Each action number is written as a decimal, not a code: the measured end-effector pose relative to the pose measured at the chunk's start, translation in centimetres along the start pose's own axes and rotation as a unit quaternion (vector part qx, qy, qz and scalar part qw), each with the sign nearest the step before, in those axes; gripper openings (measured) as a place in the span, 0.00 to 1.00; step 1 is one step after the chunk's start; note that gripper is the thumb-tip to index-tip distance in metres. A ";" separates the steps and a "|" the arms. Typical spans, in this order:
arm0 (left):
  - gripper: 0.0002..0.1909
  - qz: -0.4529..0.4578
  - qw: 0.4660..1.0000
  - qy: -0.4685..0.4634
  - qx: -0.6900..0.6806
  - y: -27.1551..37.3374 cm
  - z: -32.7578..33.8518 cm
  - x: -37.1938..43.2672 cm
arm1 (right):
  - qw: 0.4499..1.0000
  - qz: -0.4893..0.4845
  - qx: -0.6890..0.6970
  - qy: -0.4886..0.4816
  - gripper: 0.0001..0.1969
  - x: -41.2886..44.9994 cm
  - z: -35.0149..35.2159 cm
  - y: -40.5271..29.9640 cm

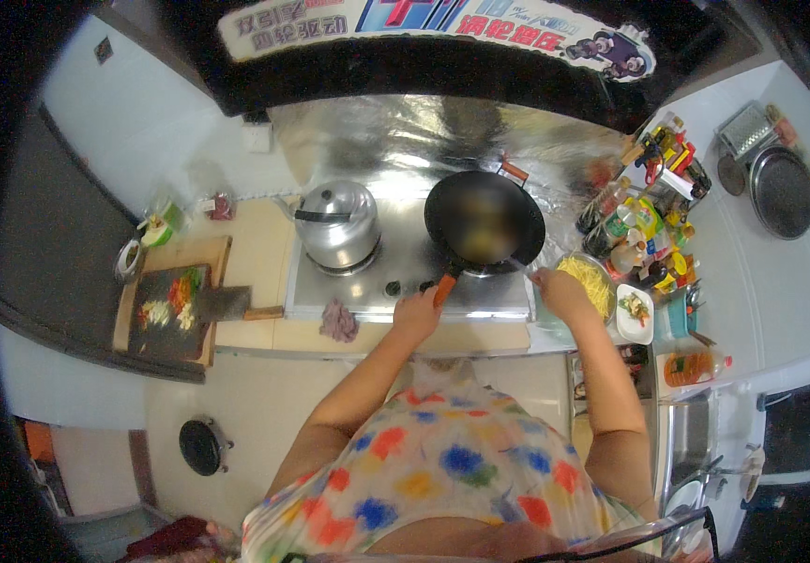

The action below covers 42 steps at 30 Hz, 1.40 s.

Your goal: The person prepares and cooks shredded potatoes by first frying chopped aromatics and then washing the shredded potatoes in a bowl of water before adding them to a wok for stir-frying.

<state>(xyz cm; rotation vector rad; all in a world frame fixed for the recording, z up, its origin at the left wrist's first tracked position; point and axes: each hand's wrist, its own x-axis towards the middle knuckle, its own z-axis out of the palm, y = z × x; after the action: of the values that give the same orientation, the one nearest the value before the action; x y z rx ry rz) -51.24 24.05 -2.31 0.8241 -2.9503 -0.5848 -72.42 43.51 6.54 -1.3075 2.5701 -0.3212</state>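
Observation:
My left hand is closed around the orange-brown handle of a black wok. The wok sits tilted over the right burner, and its inside is blurred, so the yellowish contents cannot be made out. My right hand grips a thin cooking utensil that reaches over the wok's right front rim; its working end is not visible. Beside and partly behind that hand stands a metal bowl of yellow shreds. A white dish with chopped seasonings lies just right of the bowl.
A metal kettle occupies the left burner. Left of it, a cleaver lies across a cutting board with chopped vegetables. A crumpled cloth rests at the stove's front edge. Several bottles crowd the right side, near an oil bottle.

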 end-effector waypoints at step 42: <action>0.24 -0.087 0.994 -0.032 0.062 2.2 -0.7 -0.3 | 0.991 0.040 0.108 0.074 0.15 5.0 6.9 4.6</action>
<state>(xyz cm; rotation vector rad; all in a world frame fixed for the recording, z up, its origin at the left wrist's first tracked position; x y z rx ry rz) -51.96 25.73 -0.87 1.1026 -3.0188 -0.4446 -76.65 41.55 -1.96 -1.1385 2.6102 -0.6832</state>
